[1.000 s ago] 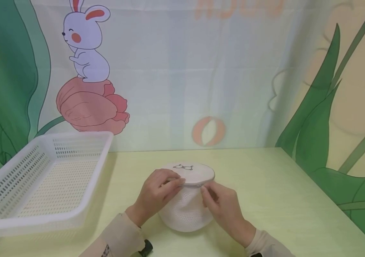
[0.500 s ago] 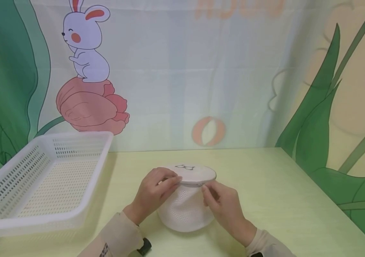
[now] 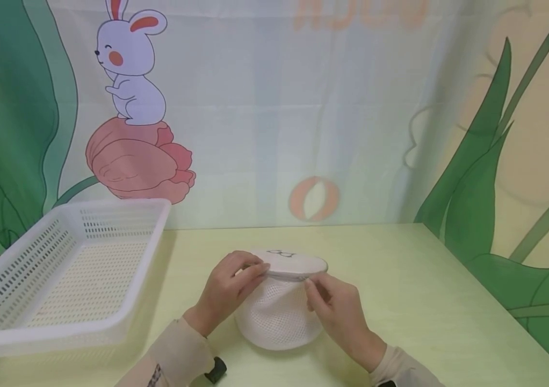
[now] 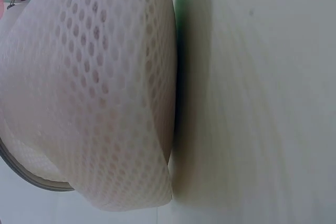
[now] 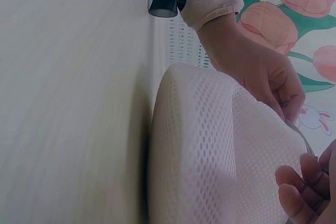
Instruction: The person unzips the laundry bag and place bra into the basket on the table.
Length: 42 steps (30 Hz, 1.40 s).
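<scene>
A white mesh laundry bag [image 3: 276, 317], round and drum-shaped, stands upright on the table. Its flat lid [image 3: 298, 262] bears a small dark line drawing, and a grey zipper [image 3: 284, 277] runs along the front under it. My left hand [image 3: 231, 282] pinches the zipper's edge at the front left of the lid. On the right, my right hand [image 3: 337, 306] pinches at the zipper's front right with thumb and forefinger. In the left wrist view, a small metal zipper pull [image 4: 11, 4] shows at the right hand's fingertips. The mesh side is dented inward in front.
To the left stands a white plastic basket [image 3: 124, 317] with slotted walls. The pale yellow-green table [image 3: 424, 312] reaches back to a printed curtain [image 3: 236, 134] with a rabbit and plants. A black wrist strap [image 5: 167, 1] sits at the left sleeve.
The left hand has drawn slightly left along the rim, and the lid has shifted a little to the right. The right hand has stayed nearly in place.
</scene>
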Tool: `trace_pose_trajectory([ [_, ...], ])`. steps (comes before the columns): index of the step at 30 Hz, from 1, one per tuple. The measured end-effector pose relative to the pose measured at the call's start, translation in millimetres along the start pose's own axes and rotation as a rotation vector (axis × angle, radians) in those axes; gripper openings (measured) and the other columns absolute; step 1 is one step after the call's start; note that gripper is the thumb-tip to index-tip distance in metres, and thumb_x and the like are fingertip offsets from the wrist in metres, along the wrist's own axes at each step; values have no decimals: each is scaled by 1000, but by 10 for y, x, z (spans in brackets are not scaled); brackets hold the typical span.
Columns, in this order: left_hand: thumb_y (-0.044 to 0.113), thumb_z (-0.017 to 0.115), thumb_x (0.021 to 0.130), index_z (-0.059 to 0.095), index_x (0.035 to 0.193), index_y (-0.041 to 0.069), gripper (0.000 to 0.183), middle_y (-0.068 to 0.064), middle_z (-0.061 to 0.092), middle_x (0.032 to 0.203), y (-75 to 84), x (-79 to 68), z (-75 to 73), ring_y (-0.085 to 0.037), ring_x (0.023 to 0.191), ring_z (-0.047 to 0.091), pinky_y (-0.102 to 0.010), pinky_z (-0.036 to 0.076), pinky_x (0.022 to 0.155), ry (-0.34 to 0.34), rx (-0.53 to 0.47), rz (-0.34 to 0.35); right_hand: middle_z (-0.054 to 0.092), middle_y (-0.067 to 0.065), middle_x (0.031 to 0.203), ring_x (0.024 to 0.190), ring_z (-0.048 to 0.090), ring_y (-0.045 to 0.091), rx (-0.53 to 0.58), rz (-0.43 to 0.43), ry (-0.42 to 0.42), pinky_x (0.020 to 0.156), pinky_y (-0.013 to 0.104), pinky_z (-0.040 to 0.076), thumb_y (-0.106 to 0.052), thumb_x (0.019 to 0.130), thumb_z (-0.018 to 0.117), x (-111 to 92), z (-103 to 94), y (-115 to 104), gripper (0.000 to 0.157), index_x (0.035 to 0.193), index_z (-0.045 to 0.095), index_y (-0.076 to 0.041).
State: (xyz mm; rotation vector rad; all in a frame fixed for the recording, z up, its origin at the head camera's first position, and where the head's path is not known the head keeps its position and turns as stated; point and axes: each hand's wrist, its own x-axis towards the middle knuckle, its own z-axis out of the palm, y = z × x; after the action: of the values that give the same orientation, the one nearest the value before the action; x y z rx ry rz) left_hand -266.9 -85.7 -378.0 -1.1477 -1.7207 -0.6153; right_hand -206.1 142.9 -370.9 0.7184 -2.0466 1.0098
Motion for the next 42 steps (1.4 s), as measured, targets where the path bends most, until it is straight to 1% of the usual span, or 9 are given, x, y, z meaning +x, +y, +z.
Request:
trace_pose_trajectory([
  [6,24,57,97,71,98,4,24,-9,65,91,-34,3,-7,-22,84,63,-31,55,78,7,-3,-16,56,-8,56,51,49,-6,-7,-3,10,44,11,42,4,84,64,4,0,7,14,76,61,-7],
  [11,23,60,95,71,98,4,22,-8,65,90,-53,-4,-17,-22,84,63,-30,56,77,0,-1,-32,56,-8,56,51,49,-6,-17,-6,13,44,11,42,5,84,63,7,-6,14,14,76,61,-7],
  [22,20,66,91,71,100,3,19,-8,65,92,-73,-39,-31,-21,86,63,-30,56,79,-21,-7,-75,56,-8,57,52,49,-5,-5,-3,10,43,11,42,5,84,63,8,-13,12,14,77,61,-6],
  [30,16,69,89,71,100,3,18,-8,65,93,-86,-66,-37,-21,87,63,-30,56,80,-20,-11,-98,56,-8,56,51,48,-5,-17,-11,11,43,11,41,5,84,63,15,-15,9,14,76,61,-7],
  [42,14,68,90,70,99,3,14,-8,65,94,-110,-92,-46,-22,88,63,-30,55,79,-2,-17,-112,55,-9,56,51,48,-5,-13,-20,16,43,11,40,6,83,63,19,-21,11,16,75,60,-7],
])
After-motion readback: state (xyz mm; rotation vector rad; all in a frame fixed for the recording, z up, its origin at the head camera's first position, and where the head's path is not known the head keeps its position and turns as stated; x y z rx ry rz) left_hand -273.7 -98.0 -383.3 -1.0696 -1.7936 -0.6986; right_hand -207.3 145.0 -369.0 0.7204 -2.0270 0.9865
